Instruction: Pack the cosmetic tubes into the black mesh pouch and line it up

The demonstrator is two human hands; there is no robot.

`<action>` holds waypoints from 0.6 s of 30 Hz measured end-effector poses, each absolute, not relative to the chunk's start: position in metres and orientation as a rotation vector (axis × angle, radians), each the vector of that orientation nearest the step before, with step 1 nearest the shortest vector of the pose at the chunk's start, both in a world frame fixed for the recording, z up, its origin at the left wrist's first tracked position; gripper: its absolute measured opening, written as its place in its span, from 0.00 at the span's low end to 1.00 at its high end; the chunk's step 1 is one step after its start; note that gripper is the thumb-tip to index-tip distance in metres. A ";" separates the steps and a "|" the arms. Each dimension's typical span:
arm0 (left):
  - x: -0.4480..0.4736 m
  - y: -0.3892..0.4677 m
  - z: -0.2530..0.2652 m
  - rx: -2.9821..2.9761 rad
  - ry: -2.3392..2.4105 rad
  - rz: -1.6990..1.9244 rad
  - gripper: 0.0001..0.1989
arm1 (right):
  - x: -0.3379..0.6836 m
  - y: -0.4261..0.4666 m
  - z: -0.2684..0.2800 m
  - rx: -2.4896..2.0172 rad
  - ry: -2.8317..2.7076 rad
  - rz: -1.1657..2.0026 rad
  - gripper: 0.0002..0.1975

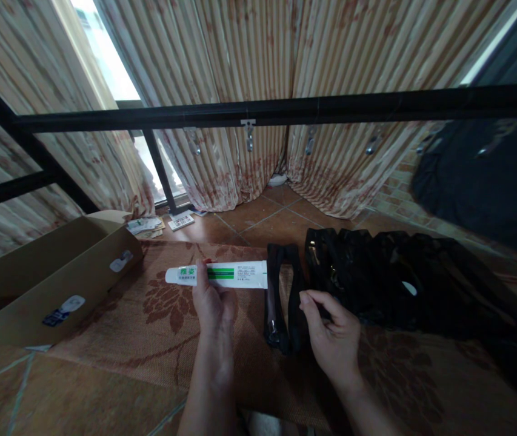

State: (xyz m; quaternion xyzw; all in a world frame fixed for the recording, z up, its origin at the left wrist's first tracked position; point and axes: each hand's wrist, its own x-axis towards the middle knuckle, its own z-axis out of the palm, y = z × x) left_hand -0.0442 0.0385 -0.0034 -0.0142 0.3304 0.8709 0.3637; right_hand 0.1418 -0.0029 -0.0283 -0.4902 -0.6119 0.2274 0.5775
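My left hand is closed round a white toothpaste tube with a green band, thumb on top. The tube lies level, its flat end reaching the left edge of a small black pouch. The pouch gapes along its length, with clear-looking panels. At its right edge, my right hand pinches thumb and forefinger together on the black rim; the other fingers are curled. To the right, a row of similar black pouches stands packed side by side.
An open cardboard box stands at the left on a reddish-brown patterned mat. Papers and a printed card lie on the tiles behind. A dark metal rail with hanging clips crosses ahead, in front of striped curtains.
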 end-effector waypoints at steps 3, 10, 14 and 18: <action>-0.044 0.038 -0.004 -0.055 0.839 2.241 0.06 | 0.142 -0.003 -0.028 -1.148 -1.432 0.530 0.07; -0.043 0.038 -0.002 -0.087 0.824 2.241 0.06 | 0.142 -0.003 -0.028 -1.133 -1.429 0.523 0.06; -0.044 0.039 -0.002 -0.069 0.818 2.249 0.05 | 0.142 -0.003 -0.028 -1.135 -1.437 0.515 0.06; -0.045 0.039 -0.005 -0.049 0.824 2.255 0.05 | 0.141 -0.003 -0.026 -1.134 -1.439 0.512 0.06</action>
